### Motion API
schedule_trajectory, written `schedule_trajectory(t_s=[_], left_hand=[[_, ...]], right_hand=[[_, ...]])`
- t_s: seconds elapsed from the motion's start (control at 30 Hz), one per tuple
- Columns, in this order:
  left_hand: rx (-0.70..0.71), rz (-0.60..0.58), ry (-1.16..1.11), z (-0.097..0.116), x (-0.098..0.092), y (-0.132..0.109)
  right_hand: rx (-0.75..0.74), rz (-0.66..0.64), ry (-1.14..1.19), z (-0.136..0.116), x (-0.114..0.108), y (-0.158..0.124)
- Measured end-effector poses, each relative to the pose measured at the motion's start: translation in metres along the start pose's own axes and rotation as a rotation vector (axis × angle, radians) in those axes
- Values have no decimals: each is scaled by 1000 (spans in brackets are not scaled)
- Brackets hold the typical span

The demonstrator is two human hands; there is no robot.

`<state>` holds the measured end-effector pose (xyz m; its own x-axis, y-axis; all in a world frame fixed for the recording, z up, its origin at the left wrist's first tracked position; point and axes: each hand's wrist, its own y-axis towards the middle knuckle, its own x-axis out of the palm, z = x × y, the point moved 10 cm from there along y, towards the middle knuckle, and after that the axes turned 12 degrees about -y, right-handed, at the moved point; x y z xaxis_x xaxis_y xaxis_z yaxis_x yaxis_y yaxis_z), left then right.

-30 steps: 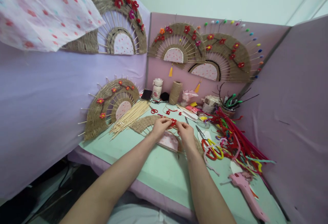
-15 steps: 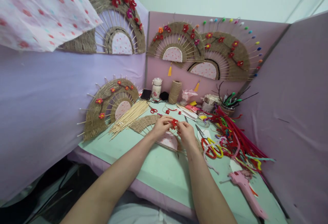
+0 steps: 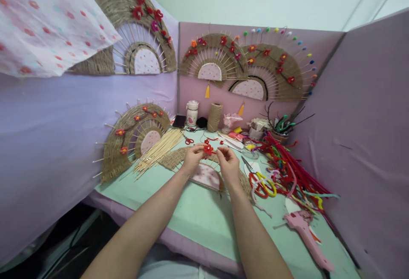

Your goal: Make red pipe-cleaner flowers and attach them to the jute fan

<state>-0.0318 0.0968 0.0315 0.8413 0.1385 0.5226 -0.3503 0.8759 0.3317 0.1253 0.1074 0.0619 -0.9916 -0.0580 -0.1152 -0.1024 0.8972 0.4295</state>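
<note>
Between my hands, above the table, is a red pipe-cleaner flower (image 3: 208, 149) with a pale centre. My left hand (image 3: 193, 158) is closed, pinching the flower's left edge. A short red stem runs from the flower to my right hand (image 3: 228, 162), whose thumb and finger are closed on its end. Beneath both hands a half-round twine-wrapped fan (image 3: 174, 157) lies flat, its spotted cloth centre (image 3: 206, 176) showing between my forearms. Another small red flower piece (image 3: 221, 142) lies on the table behind my hands.
Thin wooden sticks (image 3: 159, 150) lie to the left. On the right are yellow-handled scissors (image 3: 267, 184), a heap of pipe cleaners (image 3: 292, 164) and a pink glue gun (image 3: 308, 236). A twine spool (image 3: 214, 117) and a white jar (image 3: 192, 113) stand behind. Finished fans (image 3: 143, 134) lean on the partitions.
My right hand has drawn slightly away from my left, so the flower and its red stem show more openly between them. The whole view has shifted a little.
</note>
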Motion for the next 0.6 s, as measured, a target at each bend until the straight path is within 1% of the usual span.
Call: schedule_trajectory(t_s=[0.1,0.2,0.27,0.33,0.47,0.6], left_hand=[[-10,13,25,3,0,-2],[-57,18,66,1,1,-3],[-100,24,68,-3,1,-4],[-137,31,49,-7,1,-5],[-177,31,4,-12,3,-6],[-188,14,-6,-14,6,-8]], right_hand=[[-34,16,-58,-1,-2,-1],[-85,17,-140,-6,-2,-1],[-161,24,-224,-14,-2,-2],[-271,38,-321,-24,-2,-5],[-476,71,-491,-42,1,-13],[-561,130,-593,-49,-1,-19]])
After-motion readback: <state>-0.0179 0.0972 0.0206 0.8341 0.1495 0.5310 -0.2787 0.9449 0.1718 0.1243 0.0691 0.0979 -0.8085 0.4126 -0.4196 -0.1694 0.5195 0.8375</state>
